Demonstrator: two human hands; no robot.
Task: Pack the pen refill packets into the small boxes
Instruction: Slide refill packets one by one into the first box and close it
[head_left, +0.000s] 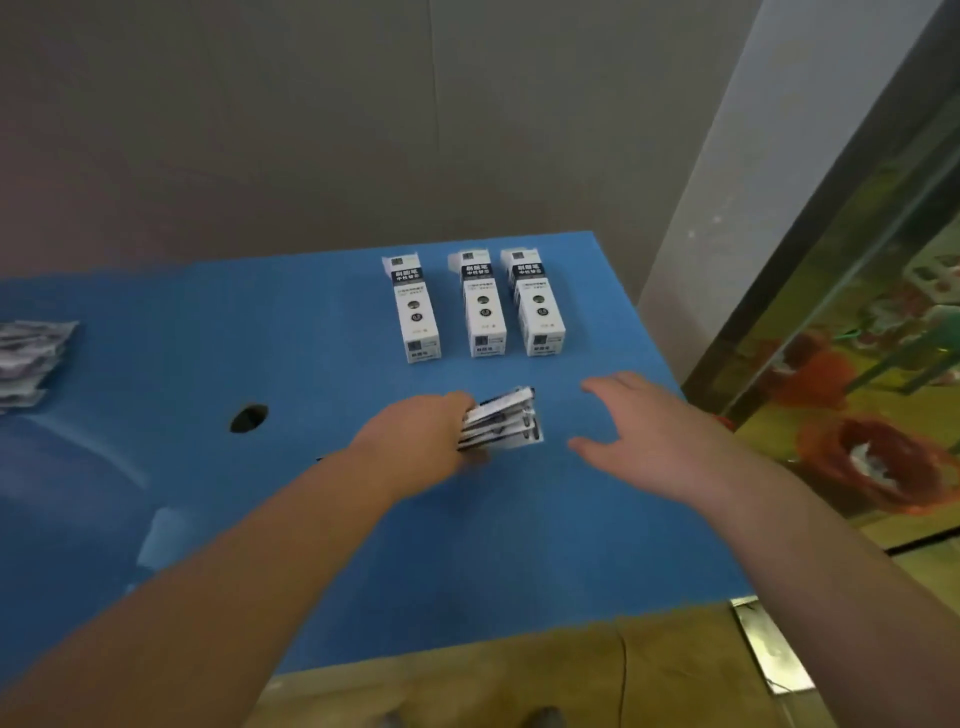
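- On the blue foam-topped counter (322, 322), toward its far right side, three small white cardboard boxes with black label bands (482, 304) lie flat in a neat row, parallel and slightly apart, long sides toward the person; I judge they are lined up this way so each can be filled in turn.
- Just in front of that row, the left hand (415, 441) holds a fanned bundle of white-and-black pen refill packets (506, 423), low over the counter or resting on it; which one cannot be told.
- Its grip is clamped on the near end of the bundle, fingers curled around it, so the free ends point toward the right hand, probably ready for a handover or for squaring the stack.
- Beside the bundle, the right hand (644, 441) hovers with its grip wide apart, thumb and fingers spread and holding nothing, not touching the packets.
- At the far left edge of the counter, well apart from the boxes, lies a loose pile of greyish packets (31, 361), likely the remaining supply; it is too blurred to be sure.
- A dark oval hole (248, 418) in the counter sits between that pile and the hands.
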